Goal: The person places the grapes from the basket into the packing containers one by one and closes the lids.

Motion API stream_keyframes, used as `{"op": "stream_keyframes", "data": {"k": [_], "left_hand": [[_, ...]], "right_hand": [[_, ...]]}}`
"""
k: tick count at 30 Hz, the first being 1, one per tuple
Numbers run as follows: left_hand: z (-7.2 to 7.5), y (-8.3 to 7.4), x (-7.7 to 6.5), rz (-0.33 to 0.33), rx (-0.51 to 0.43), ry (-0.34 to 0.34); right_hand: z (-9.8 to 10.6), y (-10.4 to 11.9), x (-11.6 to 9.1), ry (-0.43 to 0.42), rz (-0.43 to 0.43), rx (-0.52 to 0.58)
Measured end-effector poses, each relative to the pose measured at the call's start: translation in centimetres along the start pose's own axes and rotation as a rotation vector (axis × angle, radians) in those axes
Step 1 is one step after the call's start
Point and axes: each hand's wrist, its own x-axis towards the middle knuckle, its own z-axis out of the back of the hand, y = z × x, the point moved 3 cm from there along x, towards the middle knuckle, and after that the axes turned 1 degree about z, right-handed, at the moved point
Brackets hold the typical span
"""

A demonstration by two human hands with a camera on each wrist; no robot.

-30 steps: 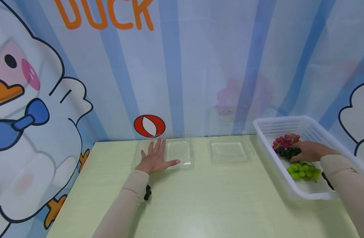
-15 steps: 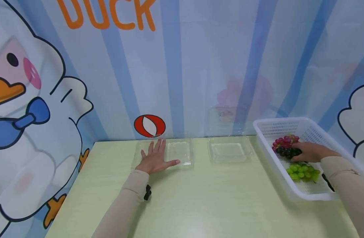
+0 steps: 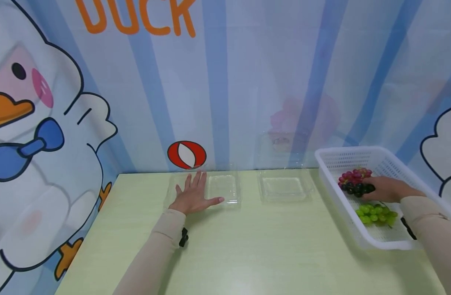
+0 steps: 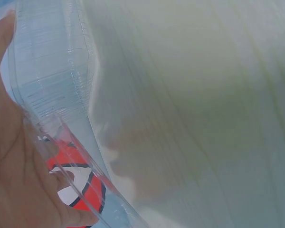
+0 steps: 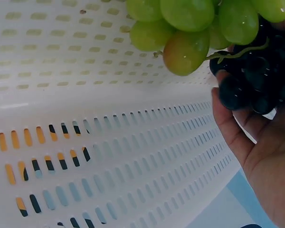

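My left hand (image 3: 192, 196), fingers spread, rests over the left part of a clear plastic clamshell box (image 3: 225, 186) at the table's back edge. In the left wrist view the clear plastic (image 4: 52, 52) lies along the palm and thumb. Inside a white basket (image 3: 395, 246) my right hand (image 3: 387, 188) grips a bunch of black grapes (image 3: 354, 189). The right wrist view has the thumb and fingers curled round these black grapes (image 5: 256, 76). Red grapes (image 3: 352, 176) lie just behind that bunch. Green grapes (image 3: 376, 214) lie in front of it.
A second clear clamshell box (image 3: 284, 186) stands with its lid up, between the first box and the basket. Behind the pale table (image 3: 255, 246) hangs a blue striped curtain (image 3: 240, 82) with a duck print. Perforated walls (image 5: 109, 142) surround the grapes.
The camera view has shifted slightly. Both hands keep nearly the same place, the right one still on the black grapes and the left still on the box.
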Motion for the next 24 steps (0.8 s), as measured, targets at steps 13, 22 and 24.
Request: {"op": "stream_keyframes", "data": {"k": [13,22,24], "left_hand": [[0.1,0.1,0.0,0.006,-0.013,0.009],[0.2,0.0,-0.1,0.003,-0.024,0.010],[0.0,0.0,-0.1,0.002,-0.025,0.010]], "right_hand": [[1.0,1.3,-0.4,-0.037,0.023,-0.004],[1.9,2.7,-1.1,-0.106,0.003,0.088],[2.1,2.9,-1.2,-0.133,0.010,0.095]]}}
